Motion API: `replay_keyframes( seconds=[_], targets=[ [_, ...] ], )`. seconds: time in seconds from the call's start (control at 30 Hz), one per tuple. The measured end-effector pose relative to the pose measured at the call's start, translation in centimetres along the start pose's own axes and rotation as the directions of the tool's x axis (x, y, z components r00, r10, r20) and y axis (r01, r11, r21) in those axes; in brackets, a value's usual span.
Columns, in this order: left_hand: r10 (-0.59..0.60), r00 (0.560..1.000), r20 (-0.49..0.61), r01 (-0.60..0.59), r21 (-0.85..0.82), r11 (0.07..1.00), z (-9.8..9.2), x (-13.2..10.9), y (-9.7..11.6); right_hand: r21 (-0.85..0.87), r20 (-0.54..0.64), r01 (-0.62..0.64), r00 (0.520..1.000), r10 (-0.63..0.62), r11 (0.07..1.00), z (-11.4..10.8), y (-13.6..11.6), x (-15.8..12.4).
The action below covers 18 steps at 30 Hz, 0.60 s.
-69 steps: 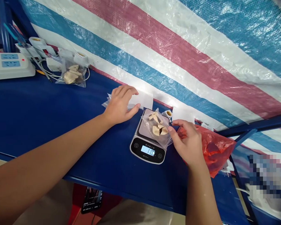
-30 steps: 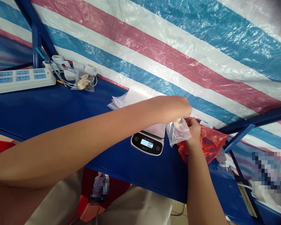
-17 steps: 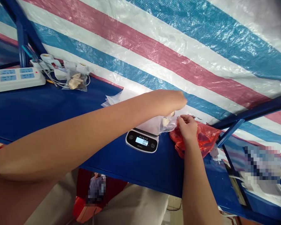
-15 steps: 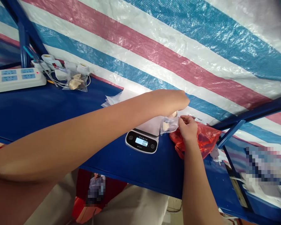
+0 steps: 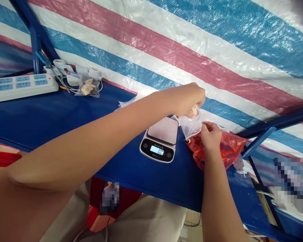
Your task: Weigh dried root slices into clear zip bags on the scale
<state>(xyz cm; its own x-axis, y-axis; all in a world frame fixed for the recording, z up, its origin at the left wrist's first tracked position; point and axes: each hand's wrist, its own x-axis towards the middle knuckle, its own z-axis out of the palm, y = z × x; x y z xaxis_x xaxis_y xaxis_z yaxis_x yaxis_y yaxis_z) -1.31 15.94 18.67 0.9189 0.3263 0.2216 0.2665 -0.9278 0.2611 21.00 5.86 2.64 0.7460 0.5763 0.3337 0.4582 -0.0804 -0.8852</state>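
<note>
A small clear plastic bag [image 5: 190,127] is stretched between my two hands, to the right of the digital scale [image 5: 164,131]. My left hand [image 5: 193,97] is closed at the bag's upper end, its fingertips mostly hidden. Pale, chunky pieces [image 5: 194,111] show beside those fingers; whether they are inside the bag I cannot tell. With thumb and fingers my right hand [image 5: 211,134] pinches the bag's right edge, above a red plastic bag [image 5: 232,144]. Below the clear bag lies a small round dark-and-white thing [image 5: 187,141]. The scale's display reads 0.0.
At the back left stand a white power strip [image 5: 22,84], plugs with cables and a clear bag of pale pieces [image 5: 88,88]. More clear bags [image 5: 126,102] lie behind my left forearm. Striped sheeting [image 5: 151,47] hangs behind the blue table [image 5: 91,111].
My left hand has risen, lifting the bag's upper end. The pale piece low in the bag no longer shows there. The small round thing has come into view. The whole view has shifted slightly.
</note>
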Motion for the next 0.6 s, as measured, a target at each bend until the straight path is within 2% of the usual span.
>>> replay_keyframes(
  seconds=[0.13,0.27,0.37,0.43,0.5,0.53,0.57,0.6],
  targets=[
    [-0.047,0.999,0.002,0.047,-0.127,0.991,1.1,-1.1,-3.5,0.146,0.078,-0.119,0.991,0.108,0.982,0.1,-1.0,-0.5],
    [-0.184,0.976,0.114,0.207,-0.244,0.947,3.5,-3.9,-7.6,0.175,0.224,-0.144,0.969,0.103,0.974,0.0,-2.0,-1.2],
    [-0.195,0.968,0.158,0.234,-0.294,0.927,5.0,-6.5,-9.5,0.201,0.326,-0.174,0.94,0.101,0.964,0.1,-2.6,-1.8],
    [-0.17,0.979,0.116,0.2,-0.346,0.917,5.7,-8.0,-10.3,0.202,0.355,-0.185,0.929,0.105,0.962,0.2,-3.1,-2.1],
    [-0.22,0.975,0.011,0.203,-0.43,0.88,6.4,-9.2,-10.8,0.192,0.354,-0.19,0.928,0.112,0.963,0.2,-3.5,-2.4],
    [-0.286,0.956,-0.065,0.22,-0.483,0.848,6.8,-9.7,-11.1,0.193,0.351,-0.196,0.929,0.119,0.962,0.2,-3.8,-2.5],
    [-0.371,0.915,-0.155,0.237,-0.537,0.809,7.3,-10.1,-11.3,0.2,0.353,-0.207,0.927,0.127,0.958,0.2,-4.0,-2.6],
    [-0.459,0.853,-0.249,0.245,-0.585,0.773,7.8,-10.4,-11.5,0.211,0.361,-0.222,0.923,0.135,0.952,0.1,-4.2,-2.7]
  ],
)
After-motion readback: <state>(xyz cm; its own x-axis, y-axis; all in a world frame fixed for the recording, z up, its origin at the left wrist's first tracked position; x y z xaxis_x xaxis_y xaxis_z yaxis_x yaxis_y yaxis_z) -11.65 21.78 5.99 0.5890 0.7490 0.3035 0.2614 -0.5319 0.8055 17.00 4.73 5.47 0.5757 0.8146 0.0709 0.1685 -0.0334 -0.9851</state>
